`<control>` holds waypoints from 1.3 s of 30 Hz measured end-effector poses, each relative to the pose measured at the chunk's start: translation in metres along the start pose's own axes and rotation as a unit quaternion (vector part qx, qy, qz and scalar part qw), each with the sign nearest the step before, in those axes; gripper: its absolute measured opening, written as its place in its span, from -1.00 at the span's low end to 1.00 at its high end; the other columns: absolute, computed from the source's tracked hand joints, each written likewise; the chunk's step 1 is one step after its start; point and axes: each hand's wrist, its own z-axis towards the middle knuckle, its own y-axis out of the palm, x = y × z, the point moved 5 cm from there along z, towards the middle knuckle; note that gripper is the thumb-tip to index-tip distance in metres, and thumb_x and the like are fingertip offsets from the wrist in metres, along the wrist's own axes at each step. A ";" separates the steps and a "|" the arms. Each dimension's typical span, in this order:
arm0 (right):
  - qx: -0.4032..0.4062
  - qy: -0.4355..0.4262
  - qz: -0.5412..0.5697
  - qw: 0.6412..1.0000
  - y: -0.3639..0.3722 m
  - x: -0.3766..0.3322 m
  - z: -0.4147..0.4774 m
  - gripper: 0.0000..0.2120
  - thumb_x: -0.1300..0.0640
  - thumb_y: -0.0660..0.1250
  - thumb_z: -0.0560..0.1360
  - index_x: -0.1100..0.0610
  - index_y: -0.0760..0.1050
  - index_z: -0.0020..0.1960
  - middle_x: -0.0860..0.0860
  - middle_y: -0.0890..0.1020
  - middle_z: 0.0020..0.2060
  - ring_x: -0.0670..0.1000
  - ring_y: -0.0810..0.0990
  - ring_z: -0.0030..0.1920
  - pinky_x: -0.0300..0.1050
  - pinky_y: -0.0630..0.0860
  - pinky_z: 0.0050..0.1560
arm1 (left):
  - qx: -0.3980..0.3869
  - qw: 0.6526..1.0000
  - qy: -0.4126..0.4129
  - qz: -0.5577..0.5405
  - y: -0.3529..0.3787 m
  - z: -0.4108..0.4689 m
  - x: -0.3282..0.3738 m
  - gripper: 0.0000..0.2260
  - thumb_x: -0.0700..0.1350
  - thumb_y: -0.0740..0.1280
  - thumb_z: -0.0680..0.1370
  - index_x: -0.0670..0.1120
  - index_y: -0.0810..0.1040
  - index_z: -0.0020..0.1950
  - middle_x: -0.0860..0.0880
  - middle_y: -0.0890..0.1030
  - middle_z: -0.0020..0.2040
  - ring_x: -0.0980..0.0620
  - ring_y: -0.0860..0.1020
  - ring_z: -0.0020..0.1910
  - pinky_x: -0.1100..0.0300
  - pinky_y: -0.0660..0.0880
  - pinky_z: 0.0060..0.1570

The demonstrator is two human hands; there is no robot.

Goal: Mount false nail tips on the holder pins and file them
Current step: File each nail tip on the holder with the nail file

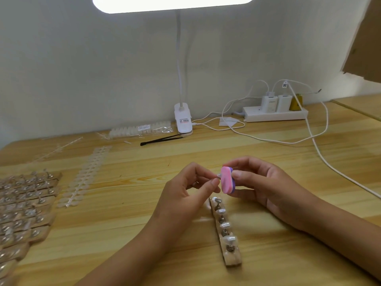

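Here's the tip (218, 176), tiny and clear, pinched between thumb and forefinger of the left hand (185, 188), up in the air above the table (144, 203). Right against it, on its right side, is the pink face of the file (226, 179). The right hand (263, 182) grips that block, thumb in front and fingers curled behind. The file's long axis stands near upright, leaning a little, so the stroke to come looks set to run along that face with the tip held steady from the left.

Just below the hands, the holder (226, 234) lies on the table, its length running away from the person. Some pins are capped with tips and others look bare. It's about midway between the two hands.

The tip is the hard part to read. It's see-through and half buried by fingertips. I can't tell which edge meets the file, nor whether it sits on a pin. Far left, stacked holders (24, 203) are cut off by the frame edge.
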 end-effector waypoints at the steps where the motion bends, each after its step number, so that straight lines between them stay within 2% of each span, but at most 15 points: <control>1: 0.007 -0.010 0.011 1.000 0.000 -0.001 0.001 -0.82 0.15 0.50 0.39 0.08 0.69 -0.01 0.12 0.70 -0.07 0.01 0.70 -0.05 -0.19 0.61 -0.08 | -0.002 1.000 0.004 0.006 0.000 0.000 -0.001 -0.96 -0.06 0.41 0.54 0.08 0.58 -0.09 0.05 0.69 -0.18 0.08 0.64 -0.09 0.24 0.51 -0.01; 4: 0.067 -0.047 0.057 0.995 -0.010 -0.009 0.002 -0.78 0.15 0.46 0.35 0.10 0.68 -0.01 0.13 0.69 -0.05 -0.01 0.70 -0.07 -0.22 0.61 -0.10 | -0.007 1.000 0.011 0.016 0.002 0.000 0.000 -0.90 -0.11 0.41 0.55 0.09 0.57 -0.11 0.08 0.68 -0.21 0.14 0.64 -0.12 0.35 0.48 -0.03; 6: 0.072 -0.039 0.043 0.996 -0.014 -0.009 0.001 -0.80 0.15 0.49 0.35 0.10 0.68 -0.03 0.12 0.69 -0.07 -0.02 0.70 -0.09 -0.23 0.60 -0.12 | -0.007 1.000 0.016 0.023 0.002 0.000 0.001 -0.88 -0.12 0.41 0.55 0.10 0.57 -0.11 0.11 0.67 -0.22 0.15 0.63 -0.12 0.35 0.47 -0.01; 9: 0.003 0.013 0.008 1.000 -0.002 0.000 -0.001 -0.81 0.14 0.51 0.35 0.10 0.69 -0.04 0.12 0.69 -0.08 -0.01 0.69 -0.08 -0.21 0.61 -0.11 | -0.001 0.999 0.028 0.028 0.002 0.000 0.004 -0.91 -0.10 0.41 0.54 0.09 0.57 -0.12 0.13 0.65 -0.23 0.13 0.61 -0.13 0.27 0.48 0.00; 12: 0.041 -0.014 0.039 0.998 -0.006 -0.003 0.002 -0.83 0.17 0.50 0.36 0.12 0.68 -0.04 0.13 0.69 -0.08 0.00 0.69 -0.09 -0.20 0.61 -0.10 | -0.008 0.999 0.027 0.034 0.002 0.000 0.005 -0.89 -0.12 0.40 0.56 0.10 0.56 -0.10 0.14 0.64 -0.24 0.10 0.60 -0.11 0.18 0.48 0.04; 14: 0.070 -0.017 0.055 0.996 -0.012 -0.006 0.003 -0.85 0.18 0.47 0.37 0.11 0.67 -0.06 0.12 0.68 -0.10 -0.03 0.68 -0.14 -0.22 0.61 -0.15 | -0.016 0.998 0.027 0.046 0.004 -0.001 0.006 -0.93 -0.05 0.38 0.53 0.14 0.56 -0.08 0.16 0.64 -0.24 0.06 0.59 -0.06 0.06 0.49 0.09; 18: -0.003 0.032 0.016 0.999 -0.002 -0.001 -0.002 -0.82 0.14 0.52 0.34 0.10 0.68 -0.05 0.12 0.67 -0.10 -0.03 0.66 -0.12 -0.24 0.60 -0.16 | -0.013 0.998 0.030 0.058 0.004 -0.001 0.007 -0.94 0.01 0.34 0.50 0.19 0.56 -0.09 0.19 0.62 -0.24 0.02 0.56 -0.03 -0.04 0.49 0.10; 20: 0.040 0.004 0.024 0.999 -0.005 -0.003 0.001 -0.80 0.17 0.51 0.35 0.15 0.65 -0.03 0.12 0.67 -0.11 -0.02 0.67 -0.12 -0.23 0.60 -0.14 | -0.016 0.997 0.029 0.065 0.003 -0.001 0.005 -0.92 -0.02 0.36 0.52 0.20 0.56 -0.08 0.17 0.62 -0.22 0.02 0.56 -0.02 0.01 0.49 0.07; 22: 0.095 -0.017 0.048 0.994 -0.013 -0.008 0.002 -0.77 0.17 0.45 0.34 0.18 0.60 -0.01 0.10 0.66 -0.14 -0.03 0.67 -0.16 -0.24 0.60 -0.16 | -0.021 0.996 0.028 0.079 0.005 -0.001 0.004 -0.86 -0.06 0.40 0.55 0.21 0.57 -0.08 0.10 0.64 -0.17 0.06 0.55 0.00 0.19 0.49 0.01; 24: 0.082 -0.005 0.050 0.995 -0.016 -0.009 0.001 -0.78 0.17 0.48 0.33 0.16 0.59 -0.04 0.08 0.65 -0.20 -0.06 0.66 -0.21 -0.26 0.60 -0.21 | -0.016 0.995 0.028 0.093 0.004 -0.002 0.003 -0.83 -0.10 0.41 0.55 0.21 0.58 -0.09 0.05 0.63 -0.14 0.10 0.53 0.02 0.39 0.45 -0.09; 25: 0.052 0.011 0.048 0.997 -0.014 -0.008 0.000 -0.81 0.20 0.52 0.34 0.15 0.61 -0.07 0.07 0.65 -0.23 -0.07 0.65 -0.24 -0.26 0.60 -0.23 | -0.010 0.995 0.028 0.097 0.004 -0.002 0.003 -0.81 -0.10 0.41 0.55 0.23 0.58 -0.09 0.05 0.62 -0.14 0.10 0.53 0.02 0.38 0.45 -0.10; 28: 0.019 0.027 0.041 0.999 -0.004 -0.002 -0.001 -0.88 0.20 0.50 0.39 0.14 0.62 -0.09 0.06 0.64 -0.23 -0.07 0.65 -0.23 -0.25 0.59 -0.22 | -0.001 0.994 0.035 0.104 0.002 -0.001 0.003 -0.80 -0.08 0.41 0.55 0.26 0.56 -0.10 0.09 0.62 -0.15 0.06 0.54 0.01 0.19 0.48 -0.02; 32: 0.098 -0.006 0.073 0.993 -0.015 -0.009 0.005 -0.79 0.20 0.40 0.38 0.19 0.53 0.00 0.09 0.67 -0.20 -0.05 0.66 -0.20 -0.24 0.61 -0.20 | -0.011 0.994 0.043 0.102 0.004 -0.002 0.005 -0.81 -0.08 0.39 0.56 0.25 0.55 -0.07 0.13 0.64 -0.14 0.02 0.56 0.03 0.10 0.47 0.08; 36: 0.010 0.037 0.055 0.998 -0.006 -0.003 0.000 -0.83 0.23 0.45 0.38 0.18 0.58 -0.03 0.10 0.64 -0.20 -0.05 0.65 -0.22 -0.22 0.61 -0.22 | -0.005 0.995 0.039 0.090 0.003 -0.002 0.006 -0.85 -0.07 0.38 0.56 0.21 0.55 -0.07 0.13 0.64 -0.18 0.01 0.56 0.00 -0.04 0.48 0.09; 39: 0.041 0.005 0.055 0.998 -0.005 -0.004 0.004 -0.81 0.23 0.45 0.40 0.18 0.59 0.01 0.11 0.66 -0.14 -0.03 0.67 -0.16 -0.21 0.61 -0.18 | -0.008 0.995 0.037 0.088 0.004 -0.001 0.008 -0.94 0.00 0.35 0.53 0.19 0.54 -0.07 0.16 0.64 -0.21 0.01 0.56 -0.01 -0.04 0.48 0.09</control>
